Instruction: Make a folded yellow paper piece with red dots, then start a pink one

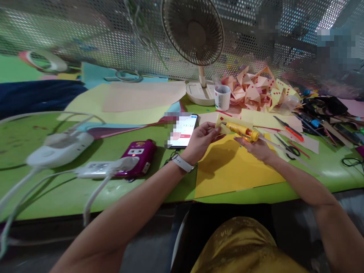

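My right hand (257, 148) is wrapped round a yellow hot glue gun (241, 131), a clear glue stick poking out of its back end. Its nozzle points left, at a pale yellow paper strip (233, 120) with a red diamond mark near one end. Pinched by that end, the strip is in my left hand (205, 135), which wears a white wristband. Whether the nozzle touches the paper I cannot tell. Both hands are above a deep yellow paper sheet (227, 172) on the green table (182, 189).
A lit phone (186, 131) lies left of my hands, near a purple power box (140, 157) and white power strip (61, 148) with cables. Behind are a fan (196, 32), a white cup (222, 98) and folded paper pieces (253, 91). Scissors (291, 151) and a cutter (292, 132) lie right.
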{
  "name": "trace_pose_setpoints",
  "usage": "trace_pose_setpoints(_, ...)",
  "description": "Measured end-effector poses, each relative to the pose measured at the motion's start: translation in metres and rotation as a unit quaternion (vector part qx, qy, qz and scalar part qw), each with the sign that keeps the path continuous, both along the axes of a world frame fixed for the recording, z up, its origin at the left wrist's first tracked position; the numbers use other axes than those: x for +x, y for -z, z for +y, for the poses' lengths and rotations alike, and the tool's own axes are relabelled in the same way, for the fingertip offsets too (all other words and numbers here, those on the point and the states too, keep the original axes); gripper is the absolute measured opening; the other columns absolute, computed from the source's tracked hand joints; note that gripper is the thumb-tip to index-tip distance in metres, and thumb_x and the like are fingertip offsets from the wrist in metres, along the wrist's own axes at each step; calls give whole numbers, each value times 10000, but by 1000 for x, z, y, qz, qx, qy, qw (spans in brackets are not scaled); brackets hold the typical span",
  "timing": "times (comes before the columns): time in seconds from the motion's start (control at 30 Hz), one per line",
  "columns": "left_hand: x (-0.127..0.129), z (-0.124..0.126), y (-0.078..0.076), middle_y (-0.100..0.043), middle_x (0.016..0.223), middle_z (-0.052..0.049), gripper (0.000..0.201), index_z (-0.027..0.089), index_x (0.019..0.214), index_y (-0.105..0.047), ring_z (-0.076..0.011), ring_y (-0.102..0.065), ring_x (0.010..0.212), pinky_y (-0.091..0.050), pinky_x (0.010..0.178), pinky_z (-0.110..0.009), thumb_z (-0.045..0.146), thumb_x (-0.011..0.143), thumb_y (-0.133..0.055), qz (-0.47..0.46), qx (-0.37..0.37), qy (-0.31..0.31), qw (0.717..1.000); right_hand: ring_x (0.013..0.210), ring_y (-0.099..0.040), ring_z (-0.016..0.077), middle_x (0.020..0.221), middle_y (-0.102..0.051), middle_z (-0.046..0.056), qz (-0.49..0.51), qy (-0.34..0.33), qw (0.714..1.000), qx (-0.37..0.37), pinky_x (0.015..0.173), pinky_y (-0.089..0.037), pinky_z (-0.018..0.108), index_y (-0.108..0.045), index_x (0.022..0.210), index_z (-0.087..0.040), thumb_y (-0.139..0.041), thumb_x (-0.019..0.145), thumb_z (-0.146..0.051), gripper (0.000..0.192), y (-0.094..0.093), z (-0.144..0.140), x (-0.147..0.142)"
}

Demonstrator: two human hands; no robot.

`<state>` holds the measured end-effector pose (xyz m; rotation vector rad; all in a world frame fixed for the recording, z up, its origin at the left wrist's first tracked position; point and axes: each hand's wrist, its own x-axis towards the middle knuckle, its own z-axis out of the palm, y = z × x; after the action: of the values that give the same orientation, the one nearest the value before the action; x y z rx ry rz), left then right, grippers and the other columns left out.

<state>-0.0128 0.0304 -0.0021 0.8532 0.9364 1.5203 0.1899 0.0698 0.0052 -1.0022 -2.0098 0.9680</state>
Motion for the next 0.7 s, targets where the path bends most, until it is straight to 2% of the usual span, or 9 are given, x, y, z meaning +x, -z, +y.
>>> trace_pose_setpoints(0.1,0,0,2,-737,808,4,391,182,795,-646,-143,-718,786,-614,894,-348,400,616,-917,16,9,-8,1000,948,-685,271,955,-737,54,25,1,999,-21,857,-577,419,-723,1001,-252,-701,820,-486,296,0,-1,-2)
trace_pose_setpoints(0.17,0,1,3,-732,809,0,377,181,797,-642,-146,-715,778,-618,892,-358,392,632,-906,30,18,-13,999,862,-667,244,894,-722,45,34,9,999,-35,760,-562,380,-708,1001,-235,-715,796,-515,347,-2,-3,-2)
trace_pose_setpoints(0.33,-1,2,6,-717,788,14,359,184,795,-632,-131,-701,760,-634,841,-324,390,652,-890,68,55,-25,996,653,-551,171,728,-633,-3,-20,49,998,-25,595,-433,313,-649,852,-214,-713,760,-603,405,-9,-8,1)
trace_pose_setpoints(0.43,-1,3,7,-713,760,17,379,184,786,-629,-131,-699,744,-638,808,-304,420,643,-889,98,68,-30,992,621,-512,149,673,-575,-16,-54,33,998,26,570,-382,289,-559,754,-214,-674,804,-605,411,-11,-7,6)
trace_pose_setpoints(0.53,-2,4,7,-724,768,6,398,180,788,-630,-138,-703,748,-634,812,-306,440,634,-889,110,64,-35,991,611,-495,137,668,-545,-14,-115,-1,987,114,569,-351,276,-464,715,-216,-631,853,-590,432,-15,-2,12)
trace_pose_setpoints(0.7,-5,4,4,-745,791,-6,384,179,798,-635,-147,-721,764,-623,821,-309,388,619,-902,58,21,-51,997,720,-564,174,836,-618,49,-221,-52,936,269,623,-389,292,-537,873,-214,-558,946,-442,240,-30,1,37)
